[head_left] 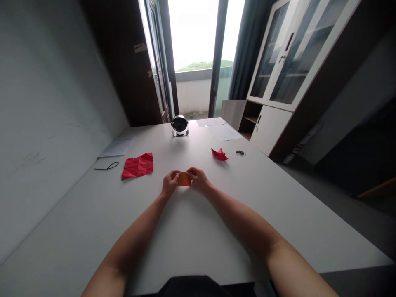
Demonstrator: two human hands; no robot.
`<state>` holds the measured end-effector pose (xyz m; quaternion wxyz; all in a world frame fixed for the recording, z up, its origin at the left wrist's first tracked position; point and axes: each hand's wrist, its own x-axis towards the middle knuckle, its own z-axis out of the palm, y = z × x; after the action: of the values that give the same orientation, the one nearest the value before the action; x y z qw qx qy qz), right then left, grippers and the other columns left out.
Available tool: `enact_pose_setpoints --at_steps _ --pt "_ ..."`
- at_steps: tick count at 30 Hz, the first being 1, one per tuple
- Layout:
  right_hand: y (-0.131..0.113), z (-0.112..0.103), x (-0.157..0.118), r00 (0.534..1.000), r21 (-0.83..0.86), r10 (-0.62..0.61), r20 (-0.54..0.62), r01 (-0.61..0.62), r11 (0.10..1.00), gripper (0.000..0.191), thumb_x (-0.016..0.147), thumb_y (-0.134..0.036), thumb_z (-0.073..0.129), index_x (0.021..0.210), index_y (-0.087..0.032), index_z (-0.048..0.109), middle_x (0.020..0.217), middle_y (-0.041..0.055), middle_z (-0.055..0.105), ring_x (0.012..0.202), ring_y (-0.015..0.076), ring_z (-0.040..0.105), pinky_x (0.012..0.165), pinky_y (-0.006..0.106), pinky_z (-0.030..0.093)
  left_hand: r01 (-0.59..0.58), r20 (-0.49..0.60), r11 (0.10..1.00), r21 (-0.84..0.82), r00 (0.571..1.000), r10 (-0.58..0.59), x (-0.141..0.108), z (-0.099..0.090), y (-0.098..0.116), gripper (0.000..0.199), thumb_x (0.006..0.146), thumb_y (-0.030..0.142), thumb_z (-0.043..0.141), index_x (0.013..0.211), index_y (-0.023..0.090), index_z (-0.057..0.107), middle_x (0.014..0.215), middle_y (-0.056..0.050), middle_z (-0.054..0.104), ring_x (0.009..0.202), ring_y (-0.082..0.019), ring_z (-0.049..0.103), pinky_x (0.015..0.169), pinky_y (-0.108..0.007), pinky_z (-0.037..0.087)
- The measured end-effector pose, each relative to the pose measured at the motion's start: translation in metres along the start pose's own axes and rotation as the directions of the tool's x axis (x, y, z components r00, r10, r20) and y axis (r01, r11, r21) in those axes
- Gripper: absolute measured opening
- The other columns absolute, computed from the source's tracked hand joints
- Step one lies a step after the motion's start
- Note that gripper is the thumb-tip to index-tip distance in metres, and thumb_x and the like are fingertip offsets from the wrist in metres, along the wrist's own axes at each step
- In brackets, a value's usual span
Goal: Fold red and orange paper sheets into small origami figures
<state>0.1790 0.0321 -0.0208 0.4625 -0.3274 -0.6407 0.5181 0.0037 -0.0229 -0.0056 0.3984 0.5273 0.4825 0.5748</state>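
Between my two hands is a small orange piece of folded paper (184,180), raised just over the white table or touching it; I cannot tell which. My left hand (170,181) pinches its left edge with thumb and fingers. On the opposite edge, my right hand (198,178) grips it the same way. A red folded paper boat (219,154) sits beyond my right hand. To the left lies a red creased paper sheet (137,166), opened out and covered in fold lines.
A black round device on a silver stand (180,125) is at the table's far edge. White papers (116,147) and a dark cord loop (107,166) lie at left. More sheets (227,133) rest at the far right, near a round cable hole (240,153). A wall borders the left side.
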Motion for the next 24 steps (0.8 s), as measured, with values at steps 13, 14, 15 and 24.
enact_pose_setpoints --at_steps 13,14,15,24 --pt "-0.0034 0.0019 -0.0032 0.999 -0.212 -0.049 0.001 0.048 0.976 0.029 0.08 -0.047 0.064 0.082 -0.018 0.067 0.068 -0.0001 0.062 0.063 0.0139 0.052 0.059 0.025 0.041 -0.007 -0.001 0.992 0.126 1.0 0.007 -0.0035 0.0008 0.0048 0.031 0.08 0.047 0.068 0.087 0.017 0.073 0.079 -0.005 0.07 0.072 -0.018 0.062 0.065 -0.026 0.046" --pt "-0.0043 0.0019 -0.0032 0.999 -0.212 -0.049 -0.01 0.046 0.976 0.03 0.08 -0.048 0.063 0.082 -0.018 0.067 0.068 0.0 0.062 0.062 0.0139 0.052 0.059 0.025 0.041 -0.004 -0.006 0.993 0.115 1.0 0.005 -0.0029 0.0009 0.0044 0.031 0.081 0.047 0.068 0.087 0.017 0.072 0.079 -0.005 0.07 0.073 -0.018 0.061 0.065 -0.026 0.046" --pt "-0.005 0.0019 -0.0033 0.999 -0.205 -0.047 -0.025 0.041 0.978 0.032 0.081 -0.05 0.063 0.081 -0.018 0.066 0.067 0.0003 0.062 0.062 0.0141 0.053 0.058 0.025 0.041 -0.002 -0.014 0.995 0.104 1.0 0.004 -0.0023 0.0009 0.004 0.031 0.081 0.047 0.068 0.087 0.017 0.071 0.079 -0.006 0.07 0.073 -0.018 0.061 0.065 -0.026 0.046" --pt "-0.0058 0.0 -0.0035 0.995 -0.207 -0.054 -0.081 0.036 0.978 0.038 0.083 -0.055 0.062 0.074 -0.018 0.061 0.063 0.0002 0.058 0.059 0.0142 0.051 0.056 0.026 0.04 0.027 -0.03 0.998 0.051 0.999 -0.026 -0.0013 0.0018 0.006 0.03 0.077 0.046 0.07 0.086 0.017 0.07 0.078 -0.005 0.069 0.071 -0.018 0.06 0.064 -0.026 0.046"
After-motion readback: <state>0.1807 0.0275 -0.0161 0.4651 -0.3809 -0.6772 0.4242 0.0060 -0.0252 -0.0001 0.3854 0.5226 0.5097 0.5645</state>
